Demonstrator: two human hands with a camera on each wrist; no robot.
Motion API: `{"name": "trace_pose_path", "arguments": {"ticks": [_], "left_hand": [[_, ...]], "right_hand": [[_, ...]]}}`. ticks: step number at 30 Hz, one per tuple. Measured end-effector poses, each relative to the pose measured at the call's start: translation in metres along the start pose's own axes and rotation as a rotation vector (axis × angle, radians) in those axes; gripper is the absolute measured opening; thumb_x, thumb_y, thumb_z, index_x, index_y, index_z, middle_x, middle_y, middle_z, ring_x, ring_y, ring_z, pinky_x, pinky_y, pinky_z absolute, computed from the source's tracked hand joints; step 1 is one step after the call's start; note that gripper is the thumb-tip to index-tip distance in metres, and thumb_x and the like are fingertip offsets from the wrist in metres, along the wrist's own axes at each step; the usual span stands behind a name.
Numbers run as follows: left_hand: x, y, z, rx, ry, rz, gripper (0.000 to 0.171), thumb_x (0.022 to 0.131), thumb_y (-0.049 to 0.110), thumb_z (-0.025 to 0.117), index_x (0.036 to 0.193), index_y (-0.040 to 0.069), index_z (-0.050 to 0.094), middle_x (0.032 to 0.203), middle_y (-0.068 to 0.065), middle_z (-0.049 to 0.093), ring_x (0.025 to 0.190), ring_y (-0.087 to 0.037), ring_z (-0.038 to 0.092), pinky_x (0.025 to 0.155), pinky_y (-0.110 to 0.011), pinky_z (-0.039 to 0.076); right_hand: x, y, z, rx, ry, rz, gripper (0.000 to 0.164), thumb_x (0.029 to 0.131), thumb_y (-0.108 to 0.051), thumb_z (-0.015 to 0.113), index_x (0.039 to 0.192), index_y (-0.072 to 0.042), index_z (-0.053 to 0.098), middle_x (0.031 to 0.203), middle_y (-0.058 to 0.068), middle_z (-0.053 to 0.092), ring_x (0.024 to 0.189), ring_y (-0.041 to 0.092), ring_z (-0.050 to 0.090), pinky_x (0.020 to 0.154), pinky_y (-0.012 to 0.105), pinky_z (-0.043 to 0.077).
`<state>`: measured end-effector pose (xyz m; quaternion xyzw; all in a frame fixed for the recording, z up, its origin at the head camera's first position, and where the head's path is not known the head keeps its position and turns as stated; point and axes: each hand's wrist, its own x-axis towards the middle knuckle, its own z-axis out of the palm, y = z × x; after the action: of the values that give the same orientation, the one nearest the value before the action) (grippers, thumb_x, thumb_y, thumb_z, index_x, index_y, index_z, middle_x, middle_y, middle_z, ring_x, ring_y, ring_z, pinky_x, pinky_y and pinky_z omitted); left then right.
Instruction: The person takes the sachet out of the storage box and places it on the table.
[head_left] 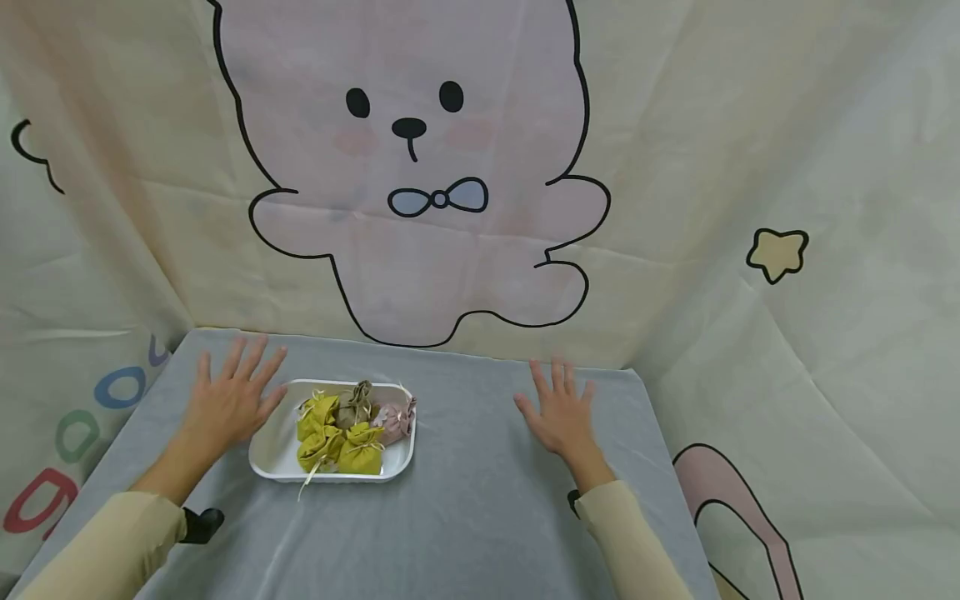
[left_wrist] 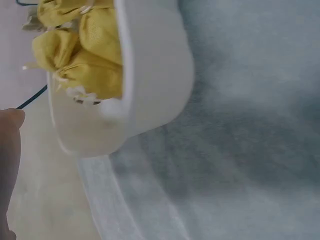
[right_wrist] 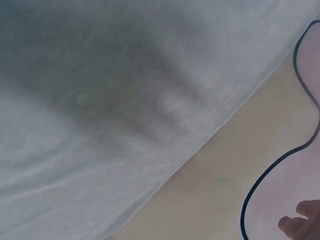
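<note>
A white tray (head_left: 273, 450) stands on the left half of the table, holding several small drawstring pouches. Three of them are yellow-green, such as the pouch (head_left: 362, 450) at the front; behind lie an olive-brown pouch (head_left: 352, 407) and a pink pouch (head_left: 393, 421). My left hand (head_left: 228, 404) is spread palm down at the tray's left side, its thumb overlapping the rim in the head view. My right hand (head_left: 558, 414), fingers spread, hovers over the right side of the table and casts a shadow there. Neither hand holds anything. In the left wrist view the yellow pouches (left_wrist: 95, 65) show above the tray wall (left_wrist: 155, 65).
A grey-blue cloth (head_left: 472, 517) covers the table, its far edge meeting a cream curtain (head_left: 675, 167) printed with a pink bear (head_left: 420, 275). More curtain hangs at both sides, with a yellow star (head_left: 777, 253) on the right. Dark bands (head_left: 202, 526) sit at the wrists.
</note>
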<state>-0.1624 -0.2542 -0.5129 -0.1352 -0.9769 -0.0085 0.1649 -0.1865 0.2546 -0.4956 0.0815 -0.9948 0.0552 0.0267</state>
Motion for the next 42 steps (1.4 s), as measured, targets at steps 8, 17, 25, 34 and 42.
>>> {"name": "trace_pose_path", "arguments": {"ticks": [8,17,25,34,42], "left_hand": [[-0.018,0.003,0.009,-0.003,-0.161,0.051,0.060,0.094,0.040,0.061,0.146,0.011,0.049,0.155,-0.020,0.036,0.140,-0.045,0.032,0.104,-0.075,0.022],[-0.038,-0.001,0.020,0.001,-0.304,0.145,0.059,0.098,0.046,0.055,0.147,0.013,0.049,0.154,-0.018,0.040,0.139,-0.044,0.036,0.103,-0.071,0.029],[-0.048,-0.011,0.025,-0.023,-0.252,0.219,0.063,0.094,0.052,0.060,0.145,0.016,0.053,0.155,-0.014,0.039,0.138,-0.041,0.038,0.104,-0.070,0.029],[-0.052,-0.019,0.016,-0.082,-0.333,0.226,0.075,0.091,0.065,0.056,0.149,0.020,0.048,0.157,-0.011,0.037,0.142,-0.040,0.034,0.106,-0.070,0.026],[-0.056,-0.024,0.015,-0.102,-0.286,0.263,0.081,0.086,0.068,0.060,0.153,0.026,0.042,0.156,-0.010,0.040,0.139,-0.040,0.037,0.104,-0.070,0.030]], "right_hand": [[0.002,-0.032,0.000,0.171,-0.005,-0.057,0.072,0.100,-0.056,0.044,0.159,-0.018,0.027,0.164,0.015,0.019,0.150,0.037,0.016,0.110,0.071,0.015],[0.004,-0.059,0.002,0.334,-0.044,-0.149,0.077,0.099,-0.054,0.051,0.160,-0.018,0.022,0.165,0.011,0.017,0.150,0.033,0.022,0.113,0.064,0.021],[0.010,-0.077,0.007,0.493,-0.081,-0.189,0.083,0.095,-0.049,0.063,0.160,-0.021,0.020,0.166,0.004,0.016,0.150,0.024,0.021,0.117,0.052,0.025],[0.015,-0.099,0.017,0.634,-0.142,-0.202,0.085,0.090,-0.038,0.075,0.158,-0.018,0.028,0.162,0.003,0.030,0.146,0.022,0.033,0.116,0.045,0.029],[0.015,-0.122,0.029,0.684,-0.181,-0.238,0.088,0.085,-0.029,0.081,0.157,-0.020,0.031,0.161,0.002,0.032,0.137,0.021,0.047,0.112,0.043,0.036]]}}
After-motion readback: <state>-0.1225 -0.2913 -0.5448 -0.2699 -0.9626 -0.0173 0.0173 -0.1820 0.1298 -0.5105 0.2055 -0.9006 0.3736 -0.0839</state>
